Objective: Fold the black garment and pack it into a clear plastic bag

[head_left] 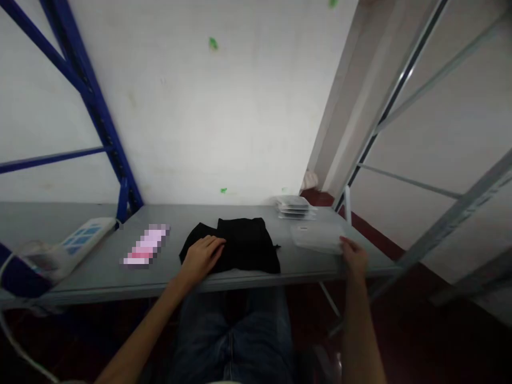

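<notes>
A folded black garment (246, 245) lies on the grey table in front of me, near its front edge. My left hand (202, 258) rests on the left part of this cloth, its fingers loosely stretched to the right. Farther right, a flat translucent plastic bag (318, 237) lies on the table. My right hand (354, 257) pinches the bag's right edge between thumb and fingers. Behind that bag sits a small stack of similar clear packets (295, 205).
On the left, a phone-like object (146, 245), blurred out, lies flat. Beyond it is a white power strip (86, 240) with a cable. A blue metal post (102, 117) rises at left, a grey frame (384, 117) at right. The table (160, 282) meets a white wall behind.
</notes>
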### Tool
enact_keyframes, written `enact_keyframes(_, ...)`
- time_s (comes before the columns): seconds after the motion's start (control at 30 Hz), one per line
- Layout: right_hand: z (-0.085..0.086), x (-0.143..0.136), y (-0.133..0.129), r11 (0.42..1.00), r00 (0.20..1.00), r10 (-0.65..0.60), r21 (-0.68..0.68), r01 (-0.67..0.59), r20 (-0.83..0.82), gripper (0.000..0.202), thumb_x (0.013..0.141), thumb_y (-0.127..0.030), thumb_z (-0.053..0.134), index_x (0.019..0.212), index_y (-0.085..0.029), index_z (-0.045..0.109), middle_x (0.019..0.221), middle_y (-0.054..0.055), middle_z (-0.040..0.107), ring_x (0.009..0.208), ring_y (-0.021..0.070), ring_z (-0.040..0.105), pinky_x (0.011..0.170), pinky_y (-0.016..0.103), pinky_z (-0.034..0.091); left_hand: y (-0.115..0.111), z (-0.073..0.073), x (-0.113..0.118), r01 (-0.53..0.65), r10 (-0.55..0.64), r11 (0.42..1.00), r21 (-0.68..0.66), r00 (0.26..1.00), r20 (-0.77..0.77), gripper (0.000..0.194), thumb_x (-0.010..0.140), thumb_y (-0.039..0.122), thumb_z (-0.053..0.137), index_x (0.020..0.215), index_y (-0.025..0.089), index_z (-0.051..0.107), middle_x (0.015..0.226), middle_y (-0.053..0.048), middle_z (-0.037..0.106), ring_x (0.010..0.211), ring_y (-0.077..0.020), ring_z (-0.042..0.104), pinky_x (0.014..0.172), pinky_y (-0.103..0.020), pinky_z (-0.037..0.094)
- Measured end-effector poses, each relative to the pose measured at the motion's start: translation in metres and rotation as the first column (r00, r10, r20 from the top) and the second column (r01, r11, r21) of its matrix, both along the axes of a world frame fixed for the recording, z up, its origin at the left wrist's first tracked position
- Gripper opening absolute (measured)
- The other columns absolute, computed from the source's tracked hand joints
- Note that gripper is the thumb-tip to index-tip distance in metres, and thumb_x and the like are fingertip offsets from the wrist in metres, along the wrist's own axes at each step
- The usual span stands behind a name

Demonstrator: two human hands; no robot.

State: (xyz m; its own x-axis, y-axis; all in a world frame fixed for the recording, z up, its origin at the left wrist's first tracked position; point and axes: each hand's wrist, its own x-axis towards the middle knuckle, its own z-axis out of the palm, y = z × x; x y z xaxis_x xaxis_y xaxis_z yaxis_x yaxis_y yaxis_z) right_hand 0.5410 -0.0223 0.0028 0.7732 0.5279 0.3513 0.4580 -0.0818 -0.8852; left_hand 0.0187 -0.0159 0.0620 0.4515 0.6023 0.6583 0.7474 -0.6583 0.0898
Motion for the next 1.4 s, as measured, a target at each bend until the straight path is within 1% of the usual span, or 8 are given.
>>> enact_keyframes(0.23, 0.03, -0.054, -0.002, 0.948, 0.893, -0.286, -0.03, 0.316, 0.348, 0.047, 0.084, -0.037, 0.054, 0.12, -0.015, 0.074, 0.139, 0.026, 0.058, 0.126, 0.0442, 0.052, 0.099, 0.061, 0.043, 0.0, -0.002, 0.001, 0.011, -0.01, 1.0, -0.022, 0.999, 0.038, 0.024, 0.105, 0.028, 0.046, 0.115, 0.023, 0.068, 0.107, -0.007, 0.073, 0.099, -0.0223, 0.07, 0.092, -0.038, 0.056)
enact_keyframes(0.37, 0.053, -0.103, 0.013, 0.993, 0.896, 0.116, -0.077, -0.092, 0.428, 0.045, 0.089, -0.038, 0.051, 0.12, -0.013, 0.071, 0.119, 0.021, 0.068, 0.107, 0.0333, 0.065, 0.096, 0.05, 0.049, 0.002, -0.005, 0.001, -0.01, 0.011, 0.998, -0.054, 1.0, 0.017, 0.023, 0.105, 0.029, 0.047, 0.113, 0.023, 0.068, 0.107, -0.006, 0.072, 0.099, -0.0229, 0.069, 0.092, -0.039, 0.056)
enact_keyframes(0.57, 0.053, -0.21, 0.019, 0.732, 0.606, 0.677, -0.296, -0.613, 0.418, 0.05, 0.095, -0.045, 0.062, 0.139, -0.022, 0.06, 0.115, 0.01, 0.072, 0.099, 0.0248, 0.069, 0.091, 0.04, 0.055, 0.004, -0.01, -0.002, -0.042, 0.041, 0.993, -0.112, 0.999, -0.016, 0.022, 0.103, 0.036, 0.052, 0.113, 0.024, 0.069, 0.108, -0.007, 0.071, 0.102, -0.0248, 0.068, 0.091, -0.039, 0.056)
enact_keyframes(0.67, 0.041, -0.247, 0.016, 0.727, 0.541, 0.681, -0.364, -0.583, 0.494, 0.052, 0.093, -0.041, 0.069, 0.141, -0.024, 0.06, 0.123, 0.012, 0.07, 0.113, 0.029, 0.065, 0.098, 0.043, 0.053, 0.005, -0.017, -0.007, -0.068, 0.057, 0.985, -0.16, 0.996, -0.073, 0.026, 0.101, 0.04, 0.055, 0.118, 0.024, 0.068, 0.112, -0.008, 0.07, 0.105, -0.0267, 0.066, 0.09, -0.041, 0.055)
enact_keyframes(0.9, 0.032, -0.277, 0.012, 0.846, 0.652, 0.525, -0.255, -0.468, 0.548, 0.036, 0.099, -0.035, 0.058, 0.132, -0.024, 0.066, 0.121, 0.015, 0.067, 0.117, 0.0333, 0.061, 0.099, 0.05, 0.051, 0.004, -0.022, -0.013, -0.095, 0.056, 0.964, -0.247, 0.986, -0.159, 0.03, 0.099, 0.037, 0.059, 0.125, 0.023, 0.065, 0.121, -0.01, 0.069, 0.113, -0.0318, 0.064, 0.093, -0.047, 0.053)
enact_keyframes(1.07, 0.044, -0.303, 0.007, 0.8, 0.645, 0.6, -0.333, -0.499, 0.473, 0.043, 0.103, -0.024, 0.048, 0.144, -0.025, 0.059, 0.137, 0.015, 0.062, 0.128, 0.0351, 0.056, 0.106, 0.057, 0.047, 0.005, -0.012, -0.015, -0.112, 0.101, 0.963, -0.244, 0.993, -0.056, 0.037, 0.1, 0.039, 0.058, 0.133, 0.022, 0.059, 0.126, -0.011, 0.068, 0.114, -0.0309, 0.065, 0.096, -0.048, 0.053)
enact_keyframes(1.3, 0.07, -0.362, -0.001, 0.558, 0.47, 0.747, -0.06, -0.827, 0.471, 0.05, 0.105, -0.022, 0.039, 0.155, -0.025, 0.047, 0.158, 0.01, 0.046, 0.146, 0.022, 0.044, 0.122, 0.04, 0.04, 0.01, 0.0, -0.029, -0.228, 0.274, 0.944, -0.237, 0.943, 0.187, 0.036, 0.107, 0.035, 0.038, 0.135, 0.019, 0.054, 0.122, -0.014, 0.069, 0.107, -0.0284, 0.07, 0.089, -0.043, 0.056)
enact_keyframes(1.4, 0.07, -0.356, -0.001, 0.545, 0.462, 0.747, -0.041, -0.838, 0.479, 0.05, 0.104, -0.02, 0.039, 0.153, -0.025, 0.048, 0.155, 0.009, 0.05, 0.144, 0.0207, 0.046, 0.122, 0.039, 0.04, 0.011, 0.002, -0.032, -0.296, 0.375, 0.905, -0.305, 0.895, 0.242, 0.04, 0.108, 0.041, 0.033, 0.132, 0.019, 0.056, 0.114, -0.013, 0.071, 0.097, -0.028, 0.071, 0.083, -0.042, 0.056)
